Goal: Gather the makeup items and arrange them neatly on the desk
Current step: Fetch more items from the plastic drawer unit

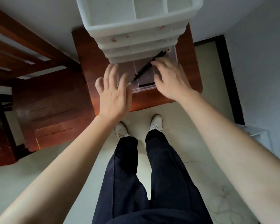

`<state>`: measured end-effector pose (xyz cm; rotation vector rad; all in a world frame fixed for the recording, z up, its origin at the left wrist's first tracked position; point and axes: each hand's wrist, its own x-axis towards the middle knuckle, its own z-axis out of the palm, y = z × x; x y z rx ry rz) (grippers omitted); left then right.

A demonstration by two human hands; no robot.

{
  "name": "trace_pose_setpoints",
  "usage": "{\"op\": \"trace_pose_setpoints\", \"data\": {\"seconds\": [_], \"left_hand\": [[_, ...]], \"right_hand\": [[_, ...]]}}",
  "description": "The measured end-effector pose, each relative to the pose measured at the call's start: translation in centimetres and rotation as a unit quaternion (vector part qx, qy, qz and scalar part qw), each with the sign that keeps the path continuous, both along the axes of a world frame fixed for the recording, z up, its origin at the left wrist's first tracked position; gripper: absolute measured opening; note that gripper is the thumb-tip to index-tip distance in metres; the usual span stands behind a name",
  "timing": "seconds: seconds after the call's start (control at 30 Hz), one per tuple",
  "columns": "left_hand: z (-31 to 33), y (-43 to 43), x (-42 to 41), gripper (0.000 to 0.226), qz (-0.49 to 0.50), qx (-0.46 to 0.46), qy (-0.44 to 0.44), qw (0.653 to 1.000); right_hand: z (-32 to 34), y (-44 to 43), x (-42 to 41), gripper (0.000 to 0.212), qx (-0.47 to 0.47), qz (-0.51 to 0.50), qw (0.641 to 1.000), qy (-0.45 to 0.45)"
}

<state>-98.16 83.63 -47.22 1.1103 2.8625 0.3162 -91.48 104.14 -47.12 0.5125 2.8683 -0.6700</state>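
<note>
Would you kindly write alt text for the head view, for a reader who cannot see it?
Two bare hands reach over a pulled-out clear plastic drawer at the bottom of a white plastic organizer on a reddish-brown wooden table. A slim black makeup pencil lies diagonally across it, between the open left hand and right hand.

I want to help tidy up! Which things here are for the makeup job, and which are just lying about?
For the job: black pencil, clear drawer, white organizer, wooden desk, left hand, right hand.
Just lying about: brown furniture on the left, white shoes.
</note>
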Motion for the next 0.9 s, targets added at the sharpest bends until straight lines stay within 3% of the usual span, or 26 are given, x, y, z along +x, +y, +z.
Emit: {"op": "trace_pose_setpoints", "data": {"seconds": [0.1, 0.17, 0.3, 0.57, 0.77, 0.9], "left_hand": [[-1.8, -0.3, 0.1, 0.046, 0.009, -0.095, -0.098, 0.991], [-2.5, -0.4, 0.2, 0.051, 0.008, -0.108, -0.123, 0.986], [-2.8, -0.4, 0.5, 0.060, 0.021, -0.108, -0.141, 0.984], [-3.4, -0.6, 0.5, 0.062, 0.027, -0.078, -0.135, 0.987], [-3.6, -0.8, 0.8, 0.069, 0.028, -0.024, -0.136, 0.990], [-3.5, -1.1, 0.4, 0.101, -0.005, -0.042, -0.152, 0.987]], "right_hand": [[-1.4, 0.6, -2.0, 0.059, 0.030, 0.120, 0.988, -0.091], [-2.0, 0.6, -2.2, 0.057, 0.057, 0.152, 0.980, -0.117], [-2.2, 0.4, -1.2, 0.043, 0.113, 0.153, 0.978, -0.086], [-2.5, -0.1, -2.5, 0.081, 0.159, 0.166, 0.967, -0.114], [-3.2, -0.7, -1.7, 0.067, 0.131, 0.140, 0.979, -0.063], [-3.2, -0.7, -1.7, 0.056, 0.108, 0.135, 0.984, -0.045]]}}
